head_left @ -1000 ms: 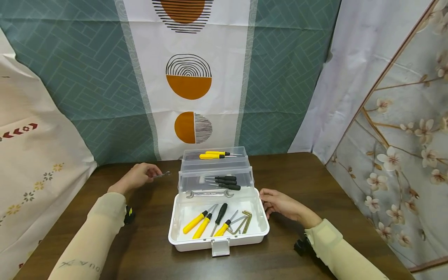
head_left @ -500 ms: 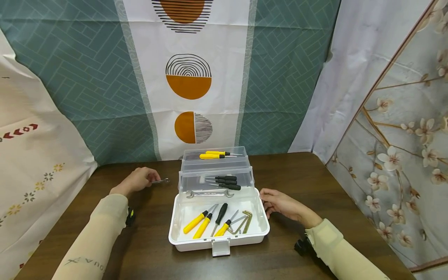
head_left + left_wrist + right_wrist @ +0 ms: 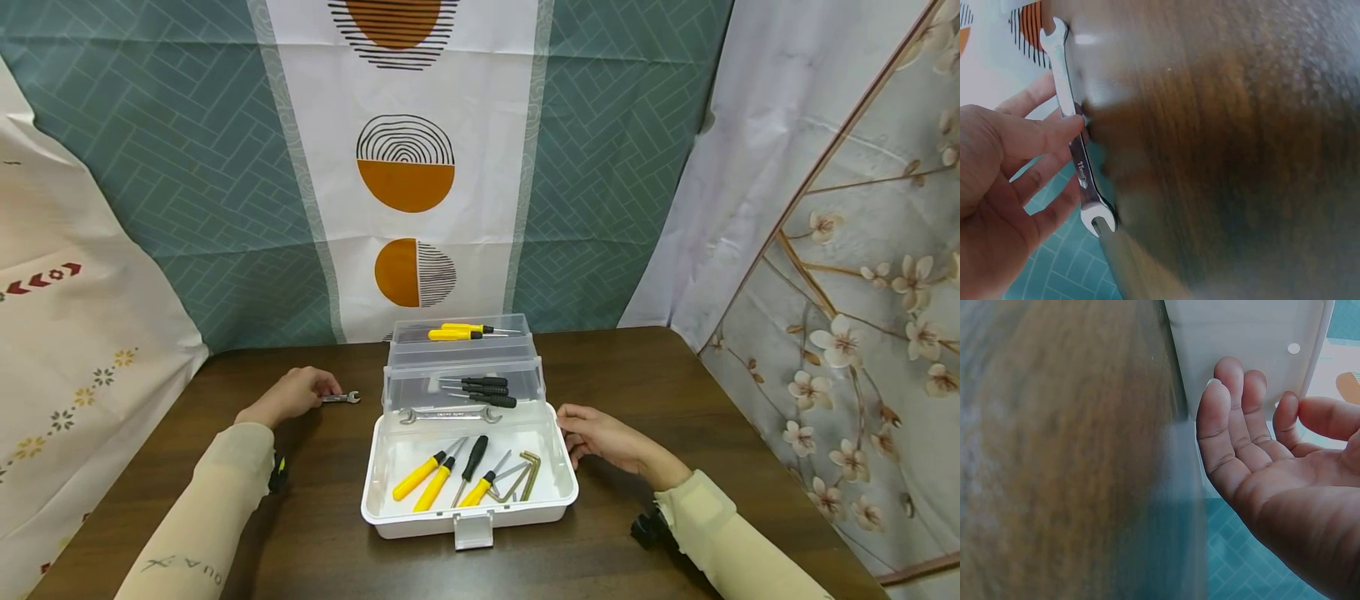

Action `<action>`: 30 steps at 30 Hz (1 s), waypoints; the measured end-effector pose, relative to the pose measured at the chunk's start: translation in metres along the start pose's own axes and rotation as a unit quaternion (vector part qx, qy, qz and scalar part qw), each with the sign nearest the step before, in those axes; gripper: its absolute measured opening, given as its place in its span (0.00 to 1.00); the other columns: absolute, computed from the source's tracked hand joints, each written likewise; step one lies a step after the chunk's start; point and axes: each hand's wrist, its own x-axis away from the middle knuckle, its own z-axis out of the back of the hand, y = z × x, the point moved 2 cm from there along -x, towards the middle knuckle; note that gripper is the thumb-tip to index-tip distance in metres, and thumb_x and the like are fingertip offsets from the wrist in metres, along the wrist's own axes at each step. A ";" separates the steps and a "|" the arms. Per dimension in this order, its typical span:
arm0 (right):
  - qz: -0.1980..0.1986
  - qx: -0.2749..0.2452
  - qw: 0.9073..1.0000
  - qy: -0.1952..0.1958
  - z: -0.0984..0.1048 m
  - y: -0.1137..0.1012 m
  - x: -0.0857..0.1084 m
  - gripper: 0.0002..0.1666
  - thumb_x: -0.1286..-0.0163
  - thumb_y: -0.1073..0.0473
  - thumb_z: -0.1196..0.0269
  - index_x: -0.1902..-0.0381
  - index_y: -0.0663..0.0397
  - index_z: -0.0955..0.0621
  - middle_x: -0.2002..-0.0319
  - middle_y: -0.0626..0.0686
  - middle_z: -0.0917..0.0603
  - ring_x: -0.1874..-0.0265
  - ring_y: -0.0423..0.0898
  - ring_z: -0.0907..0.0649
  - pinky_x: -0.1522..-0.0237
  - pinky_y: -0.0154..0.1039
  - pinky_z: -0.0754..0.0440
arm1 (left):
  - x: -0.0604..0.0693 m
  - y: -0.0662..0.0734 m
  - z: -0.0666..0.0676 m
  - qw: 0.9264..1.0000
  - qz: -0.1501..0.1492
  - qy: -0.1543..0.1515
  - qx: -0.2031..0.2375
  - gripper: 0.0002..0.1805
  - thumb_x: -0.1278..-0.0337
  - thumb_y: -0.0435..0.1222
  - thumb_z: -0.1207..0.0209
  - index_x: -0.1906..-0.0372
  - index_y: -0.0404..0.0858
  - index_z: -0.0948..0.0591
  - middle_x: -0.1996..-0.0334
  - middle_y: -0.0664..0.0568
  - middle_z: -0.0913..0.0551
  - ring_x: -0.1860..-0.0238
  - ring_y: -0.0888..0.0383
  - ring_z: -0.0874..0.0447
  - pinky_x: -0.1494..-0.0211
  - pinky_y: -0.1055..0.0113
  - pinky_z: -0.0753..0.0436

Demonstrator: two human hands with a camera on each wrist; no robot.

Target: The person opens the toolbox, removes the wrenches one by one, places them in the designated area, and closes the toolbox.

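Note:
Thumb and fingers of my left hand (image 3: 292, 393) pinch the middle of a double open-ended wrench (image 3: 1060, 59), marked 11mm in the left wrist view. In the head view it lies low over the table, left of the white toolbox (image 3: 405, 528). My right hand (image 3: 615, 440) touches the box's right side wall, its fingers loosely bent against the outside in the right wrist view. Inside the open box are yellow-handled screwdrivers (image 3: 415, 480), a black screwdriver (image 3: 474, 458) and brass-coloured hex keys (image 3: 531, 473). Another wrench (image 3: 450, 414) spans the back of the box.
Behind the box body, clear stepped trays (image 3: 405, 358) stand raised, holding black screwdrivers (image 3: 483, 390) and yellow screwdrivers (image 3: 454, 335). A latch (image 3: 473, 532) hangs at the box's front. The brown table (image 3: 637, 367) meets patterned cloth at the back and sides.
My left hand has come down and slightly nearer with the wrench, which now lies lower toward the tabletop. My right hand stays at the box's side.

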 end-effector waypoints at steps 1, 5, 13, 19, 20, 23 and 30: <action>0.000 0.000 1.000 0.000 0.000 0.000 0.000 0.14 0.14 0.55 0.52 0.52 0.61 0.28 0.62 0.53 0.20 0.66 0.46 0.17 0.62 0.43 0.16 | 0.000 0.001 0.000 1.000 0.000 0.001 0.000 0.19 0.50 0.14 0.45 0.61 0.34 0.13 0.66 0.46 0.14 0.63 0.50 0.22 0.56 0.52 0.19; 0.000 0.000 1.000 -0.002 0.000 0.001 0.000 0.14 0.14 0.54 0.52 0.52 0.62 0.28 0.62 0.54 0.20 0.65 0.47 0.17 0.62 0.43 0.16 | 0.002 0.003 0.000 1.000 -0.002 0.005 -0.003 0.18 0.51 0.14 0.45 0.61 0.33 0.13 0.66 0.45 0.14 0.63 0.50 0.21 0.55 0.50 0.18; 0.003 -0.002 1.000 -0.003 0.000 0.001 0.000 0.13 0.14 0.55 0.52 0.53 0.61 0.28 0.62 0.53 0.20 0.66 0.46 0.18 0.62 0.42 0.16 | 0.003 0.004 -0.002 1.000 -0.007 0.013 -0.013 0.20 0.52 0.14 0.47 0.60 0.32 0.12 0.65 0.44 0.15 0.62 0.48 0.20 0.53 0.46 0.17; 0.003 -0.004 1.000 -0.004 0.000 0.000 0.000 0.13 0.14 0.55 0.53 0.53 0.60 0.28 0.63 0.53 0.20 0.66 0.46 0.18 0.62 0.43 0.16 | 0.001 0.004 0.001 0.999 -0.019 0.026 -0.023 0.22 0.53 0.14 0.49 0.59 0.32 0.11 0.65 0.43 0.16 0.61 0.47 0.21 0.52 0.46 0.18; 0.003 -0.004 1.000 -0.004 0.000 -0.001 0.000 0.13 0.14 0.55 0.53 0.53 0.60 0.28 0.63 0.53 0.21 0.66 0.46 0.18 0.62 0.43 0.16 | 0.000 0.005 0.002 0.999 -0.020 0.029 -0.021 0.23 0.53 0.14 0.49 0.59 0.32 0.11 0.64 0.43 0.16 0.61 0.47 0.20 0.52 0.45 0.18; 0.006 -0.003 1.000 -0.003 0.000 -0.002 0.000 0.13 0.14 0.55 0.53 0.53 0.59 0.27 0.63 0.53 0.21 0.67 0.46 0.18 0.62 0.43 0.16 | -0.001 0.007 0.005 0.999 -0.020 0.034 -0.007 0.23 0.51 0.14 0.50 0.57 0.32 0.12 0.62 0.42 0.15 0.59 0.46 0.20 0.52 0.46 0.17; 0.005 -0.008 1.000 -0.006 0.000 0.000 0.000 0.12 0.14 0.56 0.53 0.54 0.58 0.27 0.63 0.52 0.20 0.67 0.45 0.18 0.63 0.42 0.16 | -0.004 0.006 0.006 0.997 -0.001 0.056 0.053 0.14 0.35 0.20 0.43 0.50 0.31 0.13 0.57 0.39 0.14 0.55 0.44 0.18 0.52 0.50 0.15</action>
